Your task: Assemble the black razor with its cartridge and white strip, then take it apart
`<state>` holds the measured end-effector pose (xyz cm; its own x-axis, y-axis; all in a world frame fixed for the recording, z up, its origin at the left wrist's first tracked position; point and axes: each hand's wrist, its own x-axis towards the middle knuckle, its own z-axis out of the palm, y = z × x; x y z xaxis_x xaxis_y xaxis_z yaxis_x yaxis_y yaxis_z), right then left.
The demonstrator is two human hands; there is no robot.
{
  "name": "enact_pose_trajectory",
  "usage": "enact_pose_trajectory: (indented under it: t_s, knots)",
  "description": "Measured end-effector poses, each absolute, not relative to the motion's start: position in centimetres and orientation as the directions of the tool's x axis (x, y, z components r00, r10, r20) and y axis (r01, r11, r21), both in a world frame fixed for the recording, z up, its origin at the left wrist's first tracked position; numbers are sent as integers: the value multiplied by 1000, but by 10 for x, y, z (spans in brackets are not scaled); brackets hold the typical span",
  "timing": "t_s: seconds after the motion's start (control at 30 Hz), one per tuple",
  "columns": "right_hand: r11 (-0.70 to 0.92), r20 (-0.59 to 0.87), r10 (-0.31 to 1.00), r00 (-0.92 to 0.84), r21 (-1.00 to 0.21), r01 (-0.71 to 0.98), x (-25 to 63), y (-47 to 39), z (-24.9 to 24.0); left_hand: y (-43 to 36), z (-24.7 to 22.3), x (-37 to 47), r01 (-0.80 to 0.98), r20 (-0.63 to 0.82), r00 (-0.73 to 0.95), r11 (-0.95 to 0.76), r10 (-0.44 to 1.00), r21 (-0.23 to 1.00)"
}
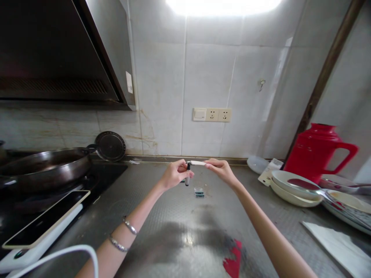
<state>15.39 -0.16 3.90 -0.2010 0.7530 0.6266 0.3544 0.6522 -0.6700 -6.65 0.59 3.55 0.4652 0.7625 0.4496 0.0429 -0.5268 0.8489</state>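
Observation:
Over the back of the metal counter, my left hand (174, 173) is closed on a small slim cylinder (187, 178), black at the top and greyish at its lower end, hanging upright. My right hand (222, 170) pinches one end of a slim white stick-like piece (198, 163) held level. The white piece's other end meets my left fingers near the cylinder's top; I cannot tell whether the two are joined. Below the hands, small dark-teal pieces with something clear around them (199, 193) lie on the counter.
Left, a large metal pan (48, 166) sits on the black cooktop (113, 170), near a phone (48, 220) on a white device with a cable. Right are a red thermos jug (314, 152), stacked dishes (292, 199) and white paper (339, 243). A red patch (233, 260) marks the counter's front.

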Motion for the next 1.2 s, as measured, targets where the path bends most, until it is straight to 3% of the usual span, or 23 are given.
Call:
enact_pose_trajectory:
  t_s: [1.03,1.2]
  knots:
    - [632,584,773,-246,-677,378,156,3,34,9,31,-67,113,461,446,-560,767,821]
    - [608,590,787,-183,-690,392,155,4,31,8,31,-66,102,461,435,-552,773,828]
